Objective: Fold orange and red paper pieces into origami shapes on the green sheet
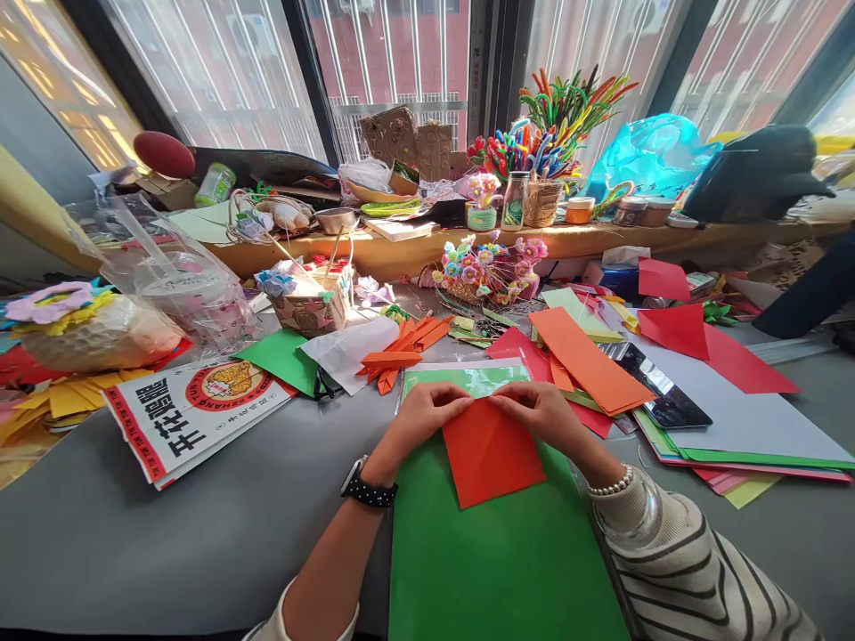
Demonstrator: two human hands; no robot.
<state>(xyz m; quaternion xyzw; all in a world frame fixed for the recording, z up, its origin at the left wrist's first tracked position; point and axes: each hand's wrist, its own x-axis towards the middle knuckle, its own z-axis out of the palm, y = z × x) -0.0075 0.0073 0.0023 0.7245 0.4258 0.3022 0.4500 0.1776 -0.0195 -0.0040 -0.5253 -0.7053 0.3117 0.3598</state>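
Observation:
A square of orange-red paper [494, 458] is held by its far edge over a green sheet [494, 561] in front of me. My left hand [431, 414] pinches the far left corner of the paper between thumb and fingers. On the far right corner, my right hand [544, 414] has a similar pinch. Faint crease lines run across the paper, and its near corners lie over the green surface. Folded orange paper strips [404, 347] rest on the table beyond my left hand. Beyond my right hand is a longer orange paper piece [591, 361].
A black phone [668, 392] lies on stacked coloured paper [768, 427] at right. To the left are a printed paper bag [200, 414] and a plastic-wrapped drink cup [193, 298]. Baskets of craft flowers [491, 267] and pipe cleaners [548, 151] stand towards the window.

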